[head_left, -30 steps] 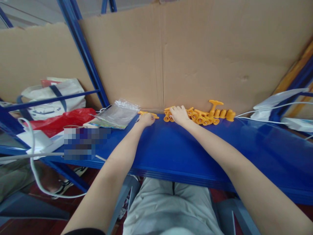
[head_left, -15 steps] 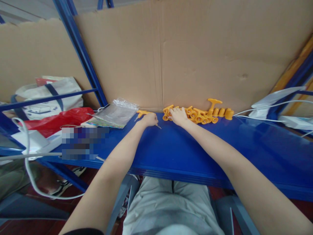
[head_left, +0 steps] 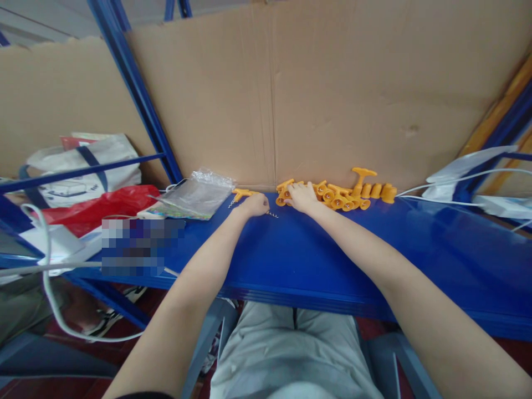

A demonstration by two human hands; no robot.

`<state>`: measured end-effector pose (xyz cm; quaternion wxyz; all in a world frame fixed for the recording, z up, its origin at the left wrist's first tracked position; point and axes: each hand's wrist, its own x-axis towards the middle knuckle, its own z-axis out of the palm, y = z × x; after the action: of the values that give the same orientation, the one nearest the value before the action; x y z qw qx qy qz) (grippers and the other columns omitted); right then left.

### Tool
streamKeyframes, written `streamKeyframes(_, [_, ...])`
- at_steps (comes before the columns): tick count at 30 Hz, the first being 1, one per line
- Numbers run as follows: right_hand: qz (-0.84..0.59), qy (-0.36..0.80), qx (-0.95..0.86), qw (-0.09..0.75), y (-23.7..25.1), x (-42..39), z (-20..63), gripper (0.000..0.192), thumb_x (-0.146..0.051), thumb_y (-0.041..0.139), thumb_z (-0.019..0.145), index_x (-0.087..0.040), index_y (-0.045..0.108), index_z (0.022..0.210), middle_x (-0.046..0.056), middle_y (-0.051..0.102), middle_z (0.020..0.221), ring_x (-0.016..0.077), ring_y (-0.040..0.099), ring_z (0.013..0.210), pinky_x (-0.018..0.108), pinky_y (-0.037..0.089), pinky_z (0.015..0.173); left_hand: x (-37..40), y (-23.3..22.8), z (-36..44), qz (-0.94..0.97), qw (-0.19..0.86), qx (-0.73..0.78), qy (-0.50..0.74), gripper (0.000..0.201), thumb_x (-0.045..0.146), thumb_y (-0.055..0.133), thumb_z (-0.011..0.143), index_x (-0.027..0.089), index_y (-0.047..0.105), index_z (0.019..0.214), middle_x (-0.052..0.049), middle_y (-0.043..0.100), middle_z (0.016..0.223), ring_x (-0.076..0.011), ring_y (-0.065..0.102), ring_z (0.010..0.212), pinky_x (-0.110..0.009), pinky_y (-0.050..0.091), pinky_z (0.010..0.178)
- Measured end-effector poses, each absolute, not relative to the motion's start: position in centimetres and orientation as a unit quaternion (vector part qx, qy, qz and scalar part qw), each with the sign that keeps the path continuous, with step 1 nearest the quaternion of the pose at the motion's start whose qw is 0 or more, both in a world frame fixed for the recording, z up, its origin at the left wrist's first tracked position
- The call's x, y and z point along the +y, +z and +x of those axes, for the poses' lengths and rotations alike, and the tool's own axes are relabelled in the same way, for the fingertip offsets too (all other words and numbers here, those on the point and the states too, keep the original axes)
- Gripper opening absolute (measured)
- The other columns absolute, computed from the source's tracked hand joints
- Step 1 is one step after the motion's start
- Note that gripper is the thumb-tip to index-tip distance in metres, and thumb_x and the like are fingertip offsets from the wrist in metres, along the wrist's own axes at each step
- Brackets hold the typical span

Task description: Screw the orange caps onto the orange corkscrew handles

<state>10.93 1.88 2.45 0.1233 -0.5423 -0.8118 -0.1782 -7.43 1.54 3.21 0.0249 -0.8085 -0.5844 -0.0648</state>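
Resting under left hand [head_left: 254, 204] fingers | orange corkscrew [head_left: 242, 194] (spiral poking right)

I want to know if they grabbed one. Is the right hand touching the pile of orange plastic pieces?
Touching. In the head view the right hand lies on the left end of the orange pieces, its fingers covering some.

Left hand [head_left: 254, 204] on orange corkscrew [head_left: 243, 194], right hand [head_left: 302, 197] at orange pile [head_left: 341, 197], blue table [head_left: 316, 255]
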Motion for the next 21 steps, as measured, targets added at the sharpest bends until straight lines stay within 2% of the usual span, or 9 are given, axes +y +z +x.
streamKeyframes(3, [-0.528,-0.192,-0.814,0.147,3.0,1.3,12.4,0.037,-0.036,0.058,0.097,-0.011,0.061,0.124,0.022,0.067,0.128,0.0359,0.059,0.121,0.052,0.036,0.104,1.6,3.2,-7.5,-0.81,0.021,-0.583,-0.057,0.027,0.014,0.055,0.083,0.017,0.081,0.092,-0.008,0.08,0.098,-0.0202,0.072,0.094,-0.021,0.049,0.076])
streamKeyframes(6, [-0.56,-0.186,-0.78,0.207,4.3,0.9,15.6,0.026,-0.034,0.06,0.096,-0.015,0.063,0.115,0.02,0.068,0.123,0.0331,0.06,0.115,0.05,0.037,0.102,1.6,3.2,-7.4,-0.811,0.028,-0.582,-0.047,0.029,0.014,0.054,0.083,0.016,0.081,0.091,-0.009,0.08,0.099,-0.0202,0.072,0.094,-0.021,0.05,0.076])
streamKeyframes(10, [-0.631,-0.193,-0.72,0.216,6.1,0.7,21.7,0.014,-0.02,0.056,0.094,-0.012,0.064,0.102,0.024,0.066,0.118,0.0344,0.059,0.113,0.054,0.036,0.099,1.5,3.2,-7.1,-0.801,0.04,-0.596,-0.042,0.03,0.014,0.052,0.083,0.016,0.081,0.091,-0.008,0.08,0.098,-0.0206,0.073,0.092,-0.021,0.05,0.074])
streamKeyframes(13, [-0.679,-0.199,-0.675,0.209,6.5,0.6,26.5,0.02,-0.017,0.053,0.093,-0.009,0.067,0.104,0.027,0.065,0.116,0.0343,0.058,0.112,0.052,0.036,0.096,1.3,3.2,-7.0,-0.799,0.039,-0.599,-0.04,0.032,0.014,0.051,0.082,0.016,0.081,0.094,-0.009,0.079,0.095,-0.0208,0.073,0.09,-0.022,0.05,0.074])
streamKeyframes(17, [-0.759,-0.19,-0.597,0.177,5.8,0.6,31.9,0.033,-0.015,0.047,0.094,-0.005,0.069,0.116,0.032,0.064,0.122,0.0357,0.059,0.116,0.05,0.038,0.093,1.4,3.2,-7.0,-0.8,0.031,-0.598,-0.04,0.032,0.015,0.052,0.082,0.015,0.081,0.094,-0.01,0.079,0.095,-0.0207,0.072,0.089,-0.022,0.05,0.074])
streamKeyframes(21, [-0.82,-0.133,-0.526,0.18,3.7,0.7,36.1,0.044,-0.012,0.05,0.087,-0.011,0.07,0.126,0.033,0.06,0.133,0.0383,0.059,0.122,0.05,0.042,0.088,1.5,3.1,-7.2,-0.8,0.033,-0.597,-0.039,0.03,0.015,0.053,0.08,0.015,0.08,0.092,-0.008,0.079,0.093,-0.0195,0.072,0.088,-0.022,0.05,0.074])
